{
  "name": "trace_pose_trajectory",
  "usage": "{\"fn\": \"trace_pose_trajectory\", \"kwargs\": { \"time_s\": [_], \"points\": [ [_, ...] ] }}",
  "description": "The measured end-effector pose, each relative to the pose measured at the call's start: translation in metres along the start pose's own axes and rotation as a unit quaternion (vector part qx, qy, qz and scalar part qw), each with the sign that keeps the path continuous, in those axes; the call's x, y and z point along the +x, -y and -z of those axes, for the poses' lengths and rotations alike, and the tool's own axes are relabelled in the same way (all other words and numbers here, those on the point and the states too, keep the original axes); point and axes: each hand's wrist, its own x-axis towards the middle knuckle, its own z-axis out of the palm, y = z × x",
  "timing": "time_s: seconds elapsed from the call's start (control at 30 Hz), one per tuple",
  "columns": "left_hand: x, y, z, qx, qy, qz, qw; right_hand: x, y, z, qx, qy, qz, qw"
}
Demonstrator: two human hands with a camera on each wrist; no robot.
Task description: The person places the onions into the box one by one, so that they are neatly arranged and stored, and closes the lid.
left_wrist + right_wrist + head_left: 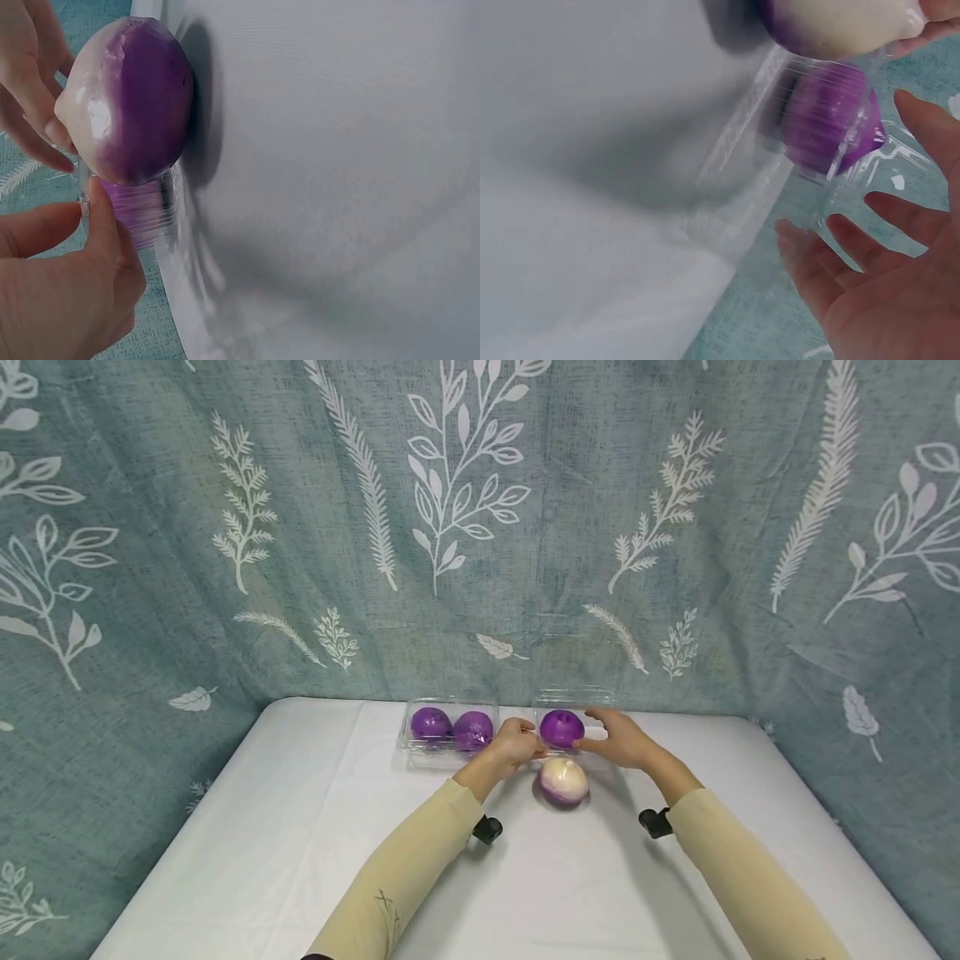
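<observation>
A clear plastic clamshell container (724, 161) stands at the back of the table, its lid raised behind. A round purple onion-like vegetable (561, 728) sits inside it. My left hand (71, 277) pinches the container's near rim between thumb and forefinger. At the container's right side is my right hand (900, 277), fingers spread and relaxed; its fingertips are close to the wall, and whether they touch it I cannot tell. In front of the container, on the table, rests a white-and-purple turnip (562, 781). It partly covers the container in the left wrist view.
To the left stands another clear clamshell container (420, 758) holding two purple round vegetables (473, 730). A white cloth (300, 843) covers the table. Behind the table's back edge hangs a green leaf-patterned curtain (555, 568).
</observation>
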Motion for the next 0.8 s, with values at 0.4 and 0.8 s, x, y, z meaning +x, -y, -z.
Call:
{"fn": "trace_pose_trajectory", "kwargs": {
  "time_s": [0.4,0.8],
  "points": [
    [-0.002,-0.001,0.0,0.011,0.004,0.006,0.9999,-0.039,0.012,0.023,-0.02,0.01,0.029,0.9994],
    [-0.002,-0.002,-0.001,-0.005,-0.001,0.004,1.0,-0.067,0.023,0.01,0.014,-0.05,0.007,0.9986]
  ]
}}
